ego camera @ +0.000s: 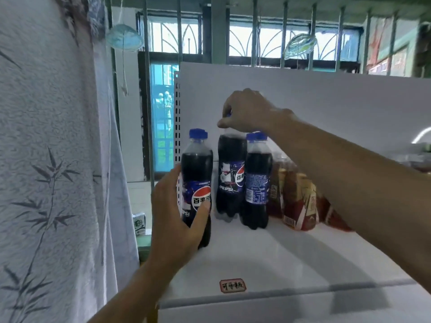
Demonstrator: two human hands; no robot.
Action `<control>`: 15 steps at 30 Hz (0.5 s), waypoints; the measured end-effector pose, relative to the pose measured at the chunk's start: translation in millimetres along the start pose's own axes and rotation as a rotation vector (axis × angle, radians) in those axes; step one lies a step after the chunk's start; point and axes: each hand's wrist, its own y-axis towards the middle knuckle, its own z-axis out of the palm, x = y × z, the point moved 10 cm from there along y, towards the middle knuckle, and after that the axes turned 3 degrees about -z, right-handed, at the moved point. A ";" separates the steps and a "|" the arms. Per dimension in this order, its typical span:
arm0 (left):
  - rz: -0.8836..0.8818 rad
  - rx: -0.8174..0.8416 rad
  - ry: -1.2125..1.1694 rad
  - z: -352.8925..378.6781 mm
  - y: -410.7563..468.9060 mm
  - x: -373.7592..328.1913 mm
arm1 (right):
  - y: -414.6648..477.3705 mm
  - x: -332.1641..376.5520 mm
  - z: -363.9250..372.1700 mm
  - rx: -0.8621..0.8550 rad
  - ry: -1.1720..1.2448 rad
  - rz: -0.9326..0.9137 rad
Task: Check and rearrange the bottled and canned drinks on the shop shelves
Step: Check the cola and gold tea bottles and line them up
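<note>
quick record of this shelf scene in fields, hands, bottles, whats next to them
left hand: grips the body of the front pepsi bottle
right hand: grips the top of the middle pepsi bottle from above
third bottle: right pepsi bottle, upright, untouched
beside bottles: red and yellow packs, to their right
surface: white shelf, label sticker at its front edge
far left: patterned curtain
</note>
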 end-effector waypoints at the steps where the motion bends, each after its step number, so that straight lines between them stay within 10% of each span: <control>1: 0.092 0.007 -0.048 -1.9 -2.4 -19.0 | -4.0 0.5 -8.2 -0.010 -0.012 -0.007; 4: 0.137 0.161 -0.254 16.0 -11.2 -52.2 | -22.1 0.7 -31.9 -0.042 0.004 -0.022; 10: -0.474 0.385 -0.483 87.5 -24.1 -36.9 | -60.6 -17.5 -59.6 -0.066 0.298 -0.022; 15: -0.634 0.453 -0.589 123.0 -43.1 -36.0 | -85.0 -41.7 -51.5 -0.121 0.535 -0.072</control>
